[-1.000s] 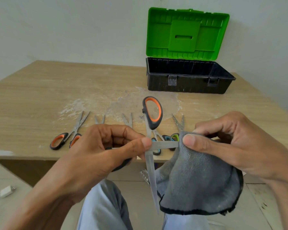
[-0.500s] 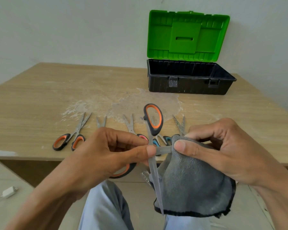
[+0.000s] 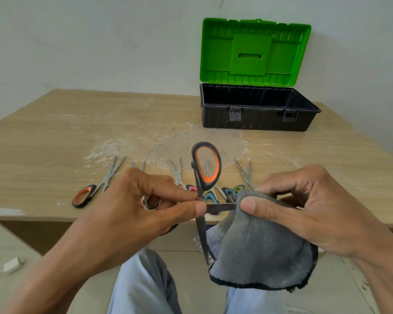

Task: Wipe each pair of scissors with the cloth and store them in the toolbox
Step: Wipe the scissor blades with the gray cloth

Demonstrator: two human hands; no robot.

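Head cam, wide-angle, fwd & down, close above table (image 3: 55,137).

Our right hand (image 3: 304,211) has slid the grey cloth (image 3: 259,250) inward along the scissors (image 3: 200,182) blade, nearer our left hand (image 3: 132,211).

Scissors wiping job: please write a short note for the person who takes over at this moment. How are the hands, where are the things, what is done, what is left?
Left hand: holds the orange-handled scissors near the pivot, blades spread open, in front of the table.
Right hand: pinches the grey cloth around one blade; the other blade points down.
Toolbox: far right on the table, lid up; its floor is hidden.
Done: wiping of this pair is under way; none is seen stored.
Left: finish this pair and store it, then wipe and store the row of other scissors along the table's near edge.
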